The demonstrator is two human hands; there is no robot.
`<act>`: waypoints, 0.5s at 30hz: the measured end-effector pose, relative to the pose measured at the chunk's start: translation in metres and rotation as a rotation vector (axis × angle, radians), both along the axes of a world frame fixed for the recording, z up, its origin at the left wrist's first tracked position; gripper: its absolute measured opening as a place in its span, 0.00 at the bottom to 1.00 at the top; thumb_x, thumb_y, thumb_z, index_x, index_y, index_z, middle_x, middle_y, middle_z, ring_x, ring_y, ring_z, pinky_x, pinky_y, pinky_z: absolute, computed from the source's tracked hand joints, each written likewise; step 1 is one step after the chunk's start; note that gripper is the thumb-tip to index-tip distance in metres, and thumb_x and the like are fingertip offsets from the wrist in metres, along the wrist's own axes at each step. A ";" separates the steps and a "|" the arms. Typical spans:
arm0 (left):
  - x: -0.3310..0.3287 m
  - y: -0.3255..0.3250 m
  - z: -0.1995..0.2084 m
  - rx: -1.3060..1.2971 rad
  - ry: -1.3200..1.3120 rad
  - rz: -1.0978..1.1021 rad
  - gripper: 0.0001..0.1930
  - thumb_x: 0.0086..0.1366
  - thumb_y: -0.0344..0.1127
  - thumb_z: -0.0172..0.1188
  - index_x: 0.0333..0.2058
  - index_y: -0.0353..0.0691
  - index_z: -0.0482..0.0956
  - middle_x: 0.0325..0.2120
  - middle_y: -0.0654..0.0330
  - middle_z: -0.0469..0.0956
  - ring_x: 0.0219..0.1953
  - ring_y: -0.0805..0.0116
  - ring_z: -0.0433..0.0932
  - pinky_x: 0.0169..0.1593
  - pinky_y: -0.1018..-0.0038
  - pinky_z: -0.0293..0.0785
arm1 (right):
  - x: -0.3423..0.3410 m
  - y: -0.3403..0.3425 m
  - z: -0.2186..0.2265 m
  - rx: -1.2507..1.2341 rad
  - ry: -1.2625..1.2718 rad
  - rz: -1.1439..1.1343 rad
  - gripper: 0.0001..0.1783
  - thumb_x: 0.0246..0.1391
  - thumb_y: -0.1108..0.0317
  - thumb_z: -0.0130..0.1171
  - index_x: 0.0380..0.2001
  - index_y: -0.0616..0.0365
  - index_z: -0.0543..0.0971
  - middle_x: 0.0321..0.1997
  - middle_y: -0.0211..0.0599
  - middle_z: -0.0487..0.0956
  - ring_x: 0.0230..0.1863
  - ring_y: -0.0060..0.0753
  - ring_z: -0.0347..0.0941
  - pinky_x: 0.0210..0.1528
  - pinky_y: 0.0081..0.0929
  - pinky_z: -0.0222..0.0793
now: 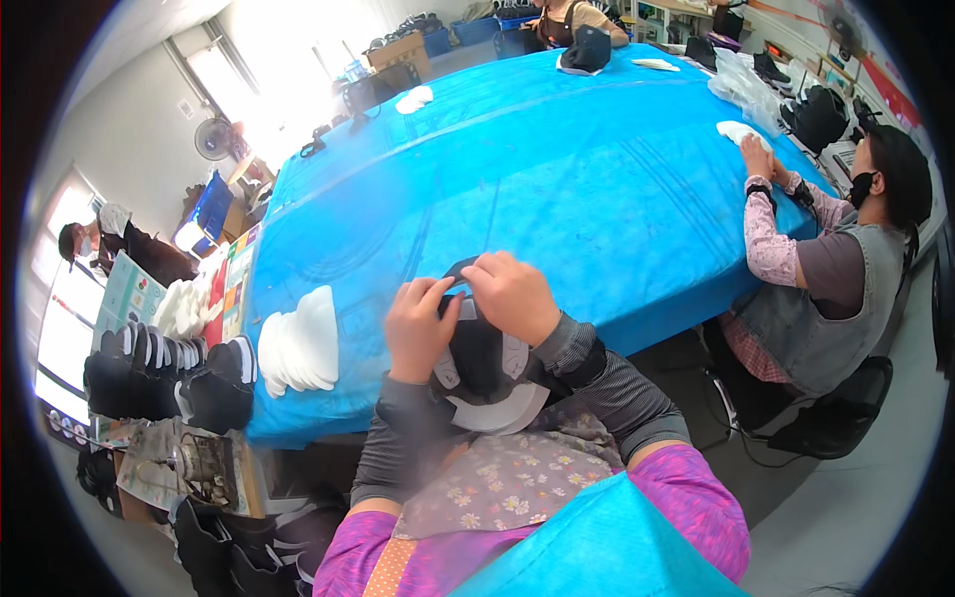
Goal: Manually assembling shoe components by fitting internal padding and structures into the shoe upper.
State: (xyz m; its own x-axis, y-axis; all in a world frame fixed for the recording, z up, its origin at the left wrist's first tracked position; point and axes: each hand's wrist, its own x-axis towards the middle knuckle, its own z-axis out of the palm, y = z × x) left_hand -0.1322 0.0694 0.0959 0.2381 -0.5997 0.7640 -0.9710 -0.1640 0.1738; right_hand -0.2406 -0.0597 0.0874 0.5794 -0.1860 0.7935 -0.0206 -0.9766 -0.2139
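At the near edge of the blue-covered table [557, 209], I hold a black shoe upper [477, 360] with pale grey side panels and a wide whitish band at its near end. My left hand [418, 328] pinches its far edge from the left. Over the same edge, my right hand [514, 297] has its fingers curled and closed on the right. Both hands almost meet there, and the fingertips partly cover that end. Left of my left hand, a fanned stack of white shoe-shaped pieces [300, 343] lies on the cover.
Black shoe uppers [214, 388] are stacked at the left corner, above a machine [199, 468]. On the right sits a co-worker [846, 249] handling a white piece [738, 131]. A clear plastic bag [744, 90] and a black upper [587, 50] lie farther off.
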 end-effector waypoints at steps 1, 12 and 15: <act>0.000 0.000 -0.001 -0.017 0.001 -0.022 0.05 0.54 0.31 0.65 0.32 0.43 0.82 0.24 0.64 0.74 0.28 0.63 0.74 0.31 0.70 0.70 | 0.002 0.002 0.000 0.001 -0.079 0.034 0.09 0.42 0.74 0.57 0.31 0.54 0.77 0.29 0.31 0.73 0.33 0.36 0.72 0.28 0.31 0.70; 0.006 0.009 -0.012 -0.119 0.079 -0.121 0.07 0.52 0.27 0.66 0.32 0.39 0.83 0.23 0.61 0.75 0.27 0.62 0.73 0.30 0.69 0.68 | 0.004 -0.004 -0.017 0.034 -0.103 0.113 0.10 0.42 0.75 0.58 0.32 0.54 0.79 0.28 0.31 0.73 0.32 0.37 0.72 0.30 0.32 0.70; 0.010 0.015 -0.016 -0.115 0.076 -0.095 0.07 0.52 0.26 0.66 0.32 0.38 0.82 0.24 0.60 0.76 0.26 0.62 0.73 0.29 0.69 0.68 | 0.001 -0.005 -0.017 0.059 -0.102 0.090 0.09 0.44 0.75 0.59 0.33 0.55 0.79 0.29 0.31 0.74 0.33 0.38 0.73 0.31 0.32 0.70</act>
